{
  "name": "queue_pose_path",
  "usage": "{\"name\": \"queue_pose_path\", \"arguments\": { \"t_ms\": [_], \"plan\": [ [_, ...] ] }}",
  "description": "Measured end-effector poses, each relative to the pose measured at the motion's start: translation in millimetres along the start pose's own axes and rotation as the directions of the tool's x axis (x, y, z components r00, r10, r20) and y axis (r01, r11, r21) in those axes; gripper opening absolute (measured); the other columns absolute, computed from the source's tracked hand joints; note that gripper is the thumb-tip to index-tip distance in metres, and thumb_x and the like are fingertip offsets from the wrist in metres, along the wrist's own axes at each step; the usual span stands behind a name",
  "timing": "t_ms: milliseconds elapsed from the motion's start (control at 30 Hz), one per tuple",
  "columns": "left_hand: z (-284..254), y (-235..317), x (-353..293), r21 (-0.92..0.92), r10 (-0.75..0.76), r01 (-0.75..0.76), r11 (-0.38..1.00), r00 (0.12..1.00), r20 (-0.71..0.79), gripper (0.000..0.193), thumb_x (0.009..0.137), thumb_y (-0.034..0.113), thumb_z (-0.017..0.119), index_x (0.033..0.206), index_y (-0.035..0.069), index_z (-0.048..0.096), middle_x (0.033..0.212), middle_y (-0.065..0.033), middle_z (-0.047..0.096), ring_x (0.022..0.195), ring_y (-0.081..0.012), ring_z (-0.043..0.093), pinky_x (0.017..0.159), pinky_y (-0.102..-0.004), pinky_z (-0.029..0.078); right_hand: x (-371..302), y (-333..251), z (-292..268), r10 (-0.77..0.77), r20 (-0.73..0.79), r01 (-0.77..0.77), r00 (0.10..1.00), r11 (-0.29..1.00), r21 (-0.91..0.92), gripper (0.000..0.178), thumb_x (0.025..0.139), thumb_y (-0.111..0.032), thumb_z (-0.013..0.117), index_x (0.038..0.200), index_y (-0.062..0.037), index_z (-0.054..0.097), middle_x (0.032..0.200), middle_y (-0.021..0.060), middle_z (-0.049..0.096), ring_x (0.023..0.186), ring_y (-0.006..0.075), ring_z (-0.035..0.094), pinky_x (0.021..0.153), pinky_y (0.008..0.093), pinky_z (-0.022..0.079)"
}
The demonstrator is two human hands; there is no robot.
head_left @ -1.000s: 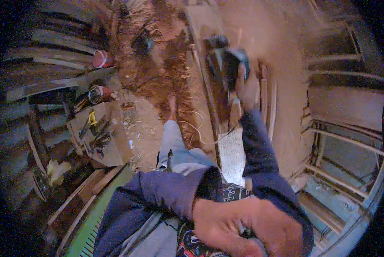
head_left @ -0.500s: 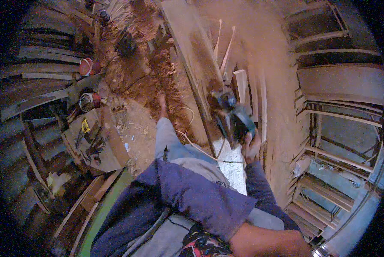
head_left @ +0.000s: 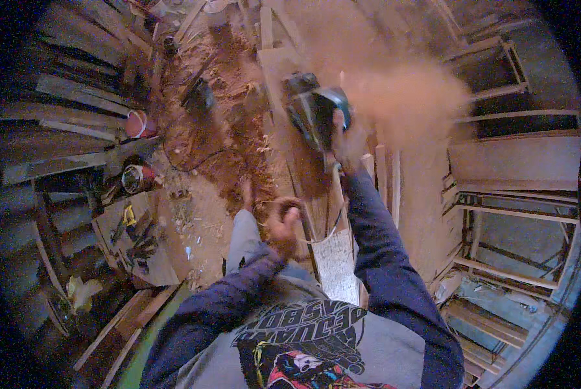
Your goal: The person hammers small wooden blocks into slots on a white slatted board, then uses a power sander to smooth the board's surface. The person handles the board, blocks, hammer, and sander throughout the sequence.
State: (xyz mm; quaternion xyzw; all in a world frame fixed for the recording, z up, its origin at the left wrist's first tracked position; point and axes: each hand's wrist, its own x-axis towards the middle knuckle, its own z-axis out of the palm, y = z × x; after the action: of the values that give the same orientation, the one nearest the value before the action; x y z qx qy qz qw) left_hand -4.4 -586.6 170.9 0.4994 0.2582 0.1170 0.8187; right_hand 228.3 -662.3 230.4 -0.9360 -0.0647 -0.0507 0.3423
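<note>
My right hand (head_left: pixel 345 139) is closed round the handle of a teal and black electric hand planer (head_left: pixel 313 113). The planer, blurred, rests on a long wooden plank (head_left: pixel 297 152) and throws a cloud of orange dust to the right. Low in front of my body, my left hand (head_left: pixel 283 227) is raised beside the plank. Its fingers look bent but are smeared by motion. A pale power cord (head_left: pixel 307 223) loops close by that hand; whether the hand grips it cannot be made out. A bright white patch (head_left: pixel 336 266) shows at the plank's near end.
Sawdust and shavings (head_left: pixel 222 142) cover the ground on the left. Beyond them are a red bucket (head_left: pixel 138 123), another container (head_left: pixel 135 176) and a board (head_left: pixel 151 259) with tools on it. Wooden frames (head_left: pixel 517 214) and stacked boards (head_left: pixel 488 324) line the right side.
The planer has moved forward and left along the plank with my right hand. My left arm, crossed over my body before, has swung out to the left. The dust cloud is denser.
</note>
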Motion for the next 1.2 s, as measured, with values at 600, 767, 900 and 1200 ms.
{"name": "queue_pose_path", "arguments": {
  "t_ms": [600,767,900,1200],
  "plan": [
    [-120,-140,-22,0.796,-0.779,-0.378,0.473,0.241,0.578,0.038,0.076,0.028,0.069,0.106,0.004,0.070,0.097,-0.0200,0.071,0.086,-0.0362,0.069,0.079,-0.0464,0.054,193,-49,121,-0.188,-0.072,0.195,0.979,0.976,0.098,0.065,0.097,-0.060,0.039,0.123,-0.0020,0.057,0.112,0.0296,0.064,0.103,0.0479,0.062,0.090,0.0536,0.047],
    [-255,-138,-3,0.973,-0.541,0.042,0.225,0.836,0.089,0.022,0.084,0.018,0.056,0.089,0.010,0.076,0.084,-0.0205,0.070,0.078,-0.0347,0.068,0.070,-0.0443,0.053,78,-4,66,-0.261,-0.108,0.266,0.959,0.964,0.028,0.066,0.099,-0.059,0.036,0.123,-0.0011,0.057,0.114,0.0312,0.062,0.107,0.0485,0.059,0.093,0.0524,0.045],
    [-298,-129,-26,0.937,-0.089,0.081,0.339,0.995,-0.054,0.032,0.093,0.029,0.052,0.086,0.006,0.073,0.079,-0.0210,0.069,0.075,-0.0354,0.065,0.071,-0.0465,0.049,-73,43,-14,-0.192,-0.023,0.193,0.981,0.972,0.136,0.055,0.101,-0.046,0.041,0.129,-0.0014,0.054,0.115,0.0271,0.063,0.107,0.0434,0.059,0.095,0.0490,0.045],
    [-204,-136,-74,0.965,-0.474,0.034,0.260,0.875,0.097,0.043,0.099,0.043,0.046,0.109,0.007,0.068,0.102,-0.0229,0.068,0.099,-0.0426,0.062,0.082,-0.0503,0.049,-360,125,-144,0.193,0.003,-0.192,0.981,0.971,0.143,0.050,0.100,-0.038,0.046,0.122,0.0062,0.053,0.109,0.0220,0.061,0.102,0.0318,0.058,0.092,0.0424,0.045]
  ]
}}
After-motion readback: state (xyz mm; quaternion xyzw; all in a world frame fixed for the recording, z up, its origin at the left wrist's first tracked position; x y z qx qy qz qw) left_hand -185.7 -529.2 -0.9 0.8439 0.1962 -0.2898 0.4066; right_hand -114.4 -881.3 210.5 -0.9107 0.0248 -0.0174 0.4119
